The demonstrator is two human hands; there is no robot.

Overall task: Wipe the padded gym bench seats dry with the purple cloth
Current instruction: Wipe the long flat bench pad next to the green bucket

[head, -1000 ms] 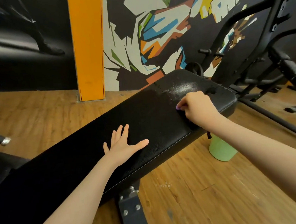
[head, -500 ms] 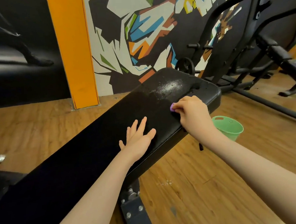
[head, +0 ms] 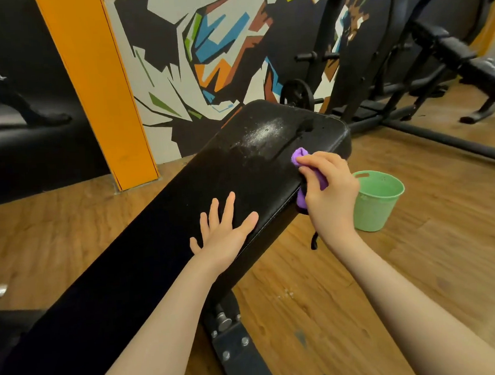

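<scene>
Wiping step: I judge this a drying stroke near the far end of the long black padded bench seat point(head: 167, 221), on its right edge.
Right hand: my right hand point(head: 328, 194) is curled tight round the bunched purple cloth point(head: 299, 154), with folds showing above the fingers and below the palm. Bunching gives a thick pad for soaking.
Cloth position: at the seat's right edge, touching the padding beside the right hand's thumb.
Left hand: my left hand point(head: 224, 229) lies flat on the seat, fingers straight and spread, holding nothing. I judge it braces my reach and steadies the pad.
Wet patch: speckled droplets point(head: 262, 134) sit beyond the right hand, toward the far end. This area looks not yet dried.
Bucket: a pale green plastic bucket point(head: 377, 199) stands on the wooden floor just right of the right hand, probably within reach for wringing.
</scene>
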